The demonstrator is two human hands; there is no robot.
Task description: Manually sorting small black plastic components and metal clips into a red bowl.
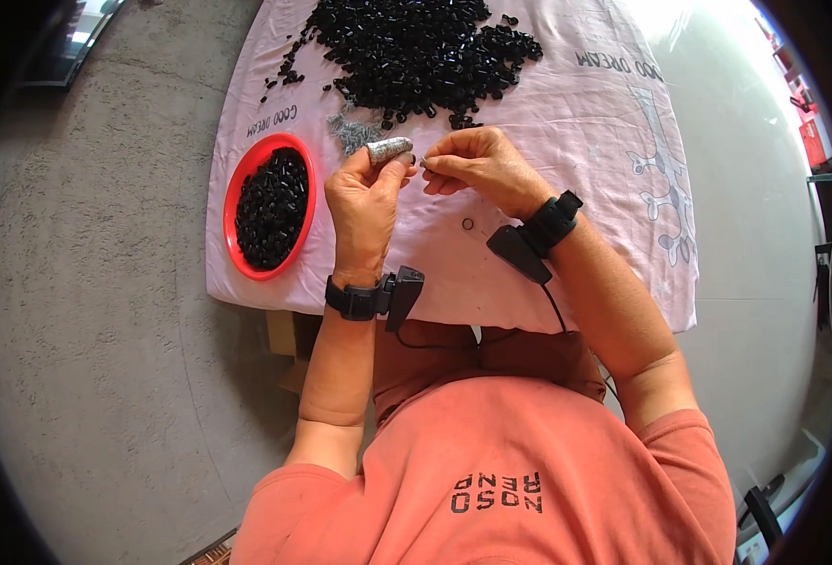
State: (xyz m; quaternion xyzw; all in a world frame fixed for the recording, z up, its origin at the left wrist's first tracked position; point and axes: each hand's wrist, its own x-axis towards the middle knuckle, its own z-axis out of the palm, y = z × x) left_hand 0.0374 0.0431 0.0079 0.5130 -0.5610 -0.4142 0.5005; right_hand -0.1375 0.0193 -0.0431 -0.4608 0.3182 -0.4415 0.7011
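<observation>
My left hand (361, 207) is closed in a pinch, with a small black piece (412, 160) at its fingertips. A silvery grey wrap (390, 149) covers one of its fingers. Facing it closely, my right hand (482, 165) also pinches, thumb against fingers; what sits between those tips is too small to name. Just beyond the left hand lies a tuft of grey threads (348, 130). A large heap of small shiny black pieces (416, 56) spreads over the far part of the cloth.
Left of my left hand stands a red bowl (312, 188) filled with similar black pieces. A small dark ring (468, 224) lies on the pink printed tablecloth (585, 188). Both wrists carry black strapped devices, with cables running toward my lap. Loose pieces lie scattered left of the heap.
</observation>
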